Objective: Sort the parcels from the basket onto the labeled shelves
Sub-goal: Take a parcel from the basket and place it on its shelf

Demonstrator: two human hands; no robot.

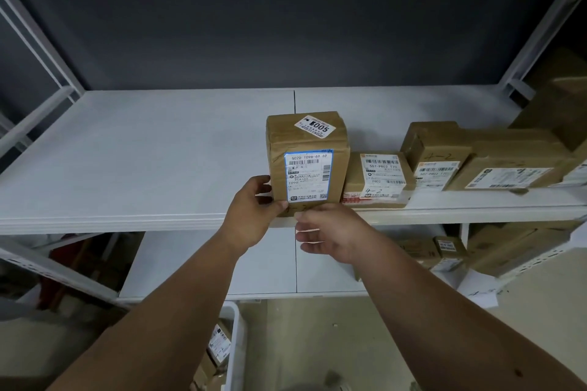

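Parcel (pixel 308 157), brown cardboard box, stands upright at front edge of upper shelf (pixel 143 149), just right of frame centre. White shipping label with blue border on its front face; small sticker reading "5005" on top. Handwritten mark near its bottom edge, partly covered by fingers, unreadable.

Head view: left hand (pixel 254 213) grips parcel at its lower left corner, about 7 o'clock of the box, thumb across front face, fingers wrapped round the side. Right hand (pixel 327 232) at 6 o'clock of the parcel, fingers loosely curled just below box bottom and the shelf lip; index finger seems to touch the bottom edge, cannot tell if it actually holds.

At 3 o'clock of the parcel, touching or just beside it: low flat box (pixel 378 179) marked "4-2", then taller box (pixel 435 152) also marked "4-2", then wide box (pixel 508 165), all in a row along the shelf front. Lower shelf (pixel 222 263) at 5 o'clock holds more cartons (pixel 444 251). White basket (pixel 236 343) at 6 o'clock on floor, parcels inside. Dark wall behind.
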